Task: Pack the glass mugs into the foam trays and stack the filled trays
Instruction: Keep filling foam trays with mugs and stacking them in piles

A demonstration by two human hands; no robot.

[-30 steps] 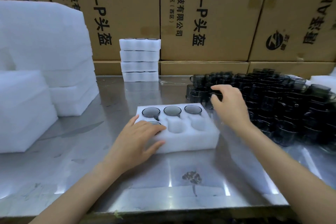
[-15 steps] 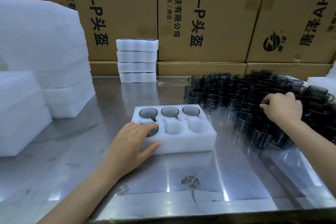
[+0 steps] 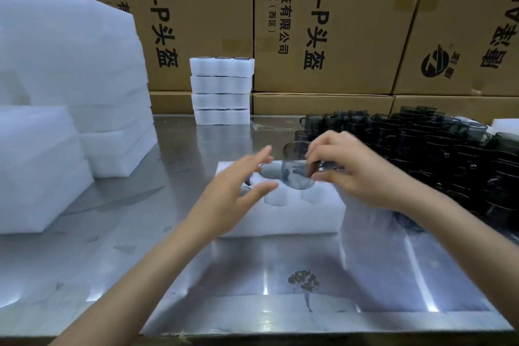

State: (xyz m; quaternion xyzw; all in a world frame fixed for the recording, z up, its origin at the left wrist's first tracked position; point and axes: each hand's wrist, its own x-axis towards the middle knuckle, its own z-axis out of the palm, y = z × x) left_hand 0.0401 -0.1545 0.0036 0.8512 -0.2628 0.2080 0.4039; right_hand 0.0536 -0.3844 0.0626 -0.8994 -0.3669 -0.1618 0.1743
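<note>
- A smoky-grey glass mug (image 3: 298,167) is held tilted above the middle of the white foam tray with round pockets (image 3: 283,213), which lies at the centre of the shiny steel table (image 3: 140,233).
- The right hand (image 3: 356,168) pinches the mug with curled fingers and thumb.
- The left hand (image 3: 233,194) hovers over the tray's 9 o'clock side, fingers spread and nearly straight, holding nothing.
- The crowd of dark glass mugs (image 3: 438,154) stands at 3 o'clock from the tray.
- A stack of four filled white foam trays (image 3: 222,91) sits at 12 o'clock, against brown cardboard boxes with black print (image 3: 323,22).
- Piles of plain white foam blocks (image 3: 70,87) rise at 9 to 10 o'clock.
</note>
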